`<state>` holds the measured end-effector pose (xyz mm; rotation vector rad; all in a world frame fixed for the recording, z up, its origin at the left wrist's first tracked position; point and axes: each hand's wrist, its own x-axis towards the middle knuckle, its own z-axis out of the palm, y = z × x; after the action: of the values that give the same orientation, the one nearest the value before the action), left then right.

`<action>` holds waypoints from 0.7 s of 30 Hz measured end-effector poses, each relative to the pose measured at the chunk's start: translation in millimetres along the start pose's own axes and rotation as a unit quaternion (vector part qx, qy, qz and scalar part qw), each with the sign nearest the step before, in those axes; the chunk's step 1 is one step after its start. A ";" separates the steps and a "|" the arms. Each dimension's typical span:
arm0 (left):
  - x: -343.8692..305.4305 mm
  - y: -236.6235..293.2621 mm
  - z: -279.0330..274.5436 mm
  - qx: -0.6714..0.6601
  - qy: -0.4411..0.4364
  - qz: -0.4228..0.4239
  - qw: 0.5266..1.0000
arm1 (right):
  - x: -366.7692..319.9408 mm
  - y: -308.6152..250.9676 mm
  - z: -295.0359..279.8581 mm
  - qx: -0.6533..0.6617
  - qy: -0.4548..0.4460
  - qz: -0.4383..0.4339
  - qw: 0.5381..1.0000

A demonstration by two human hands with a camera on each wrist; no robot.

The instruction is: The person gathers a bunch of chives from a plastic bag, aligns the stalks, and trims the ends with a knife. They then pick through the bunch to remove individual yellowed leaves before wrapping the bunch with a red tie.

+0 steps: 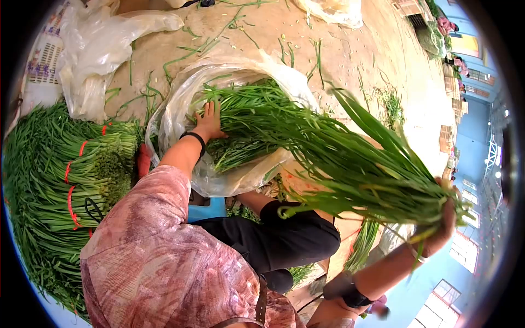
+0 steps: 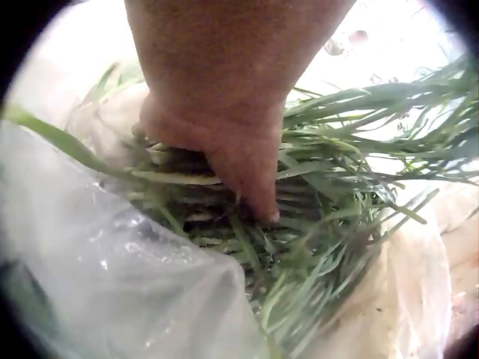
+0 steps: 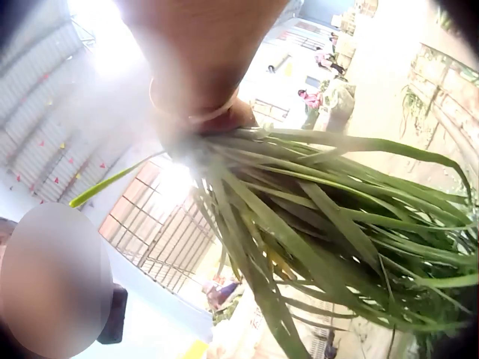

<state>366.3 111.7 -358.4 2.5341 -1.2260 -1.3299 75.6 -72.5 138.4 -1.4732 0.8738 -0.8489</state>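
Observation:
My right hand (image 1: pixel 439 232) grips a large bunch of garlic chives (image 1: pixel 350 158) by one end and holds it raised to the right. The long leaves trail back toward an opened clear plastic bag (image 1: pixel 176 98). More chives lie inside that bag. Fingers spread, my left hand (image 1: pixel 209 123) rests on the chives in the bag. In the left wrist view its thumb points down among the stems (image 2: pixel 217 243). The right wrist view shows the held leaves (image 3: pixel 329 217) fanning out below the fist.
Chive bundles (image 1: pixel 93 177) tied with red bands are stacked at the left. Beyond them a loose plastic sheet (image 1: pixel 109 49) lies by a white crate (image 1: pixel 46 68). Stray leaves litter the floor (image 1: pixel 350 60). A blue stool (image 1: pixel 206 209) shows beside the person's leg.

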 end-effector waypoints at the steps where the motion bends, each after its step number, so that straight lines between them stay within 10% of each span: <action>1: -3.6 0.6 -2.0 -0.006 0.011 0.015 1.000 | -9.5 -9.1 -1.4 -0.006 0.040 -0.029 0.999; 4: -4.3 3.1 -16.5 0.019 -0.048 0.007 0.999 | -16.0 -21.0 16.0 -0.046 0.158 -0.083 0.983; 6: -1.6 1.3 -20.1 0.029 -0.055 0.023 0.998 | -12.8 -4.6 3.4 -0.054 -0.057 -0.070 0.994; 8: -10.5 9.7 -35.0 0.061 -0.093 0.023 0.994 | -1.2 65.5 -37.1 -0.244 0.118 0.025 0.962; 10: -21.4 20.3 -61.2 0.097 -0.090 0.053 0.990 | -16.9 66.5 48.9 -0.108 0.029 -0.042 0.993; 12: -27.3 34.0 -105.5 0.079 -0.162 0.119 0.976 | -24.2 61.5 60.1 -0.048 0.123 0.005 0.991; 14: -70.5 54.4 -143.9 -0.045 0.045 0.290 0.955 | -21.9 69.5 44.2 -0.002 0.150 0.023 0.988; 17: -92.8 97.4 -146.9 -0.063 0.276 0.542 0.791 | -31.3 71.6 38.7 0.056 0.111 0.018 0.992; 21: -77.7 141.1 -96.8 -0.057 0.239 0.622 0.744 | -54.2 63.9 31.0 0.079 0.086 -0.015 0.993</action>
<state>320.7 34.8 -193.0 1.1581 -1.9368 -0.3440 75.0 -13.8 71.1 -1.2913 0.8917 -1.0546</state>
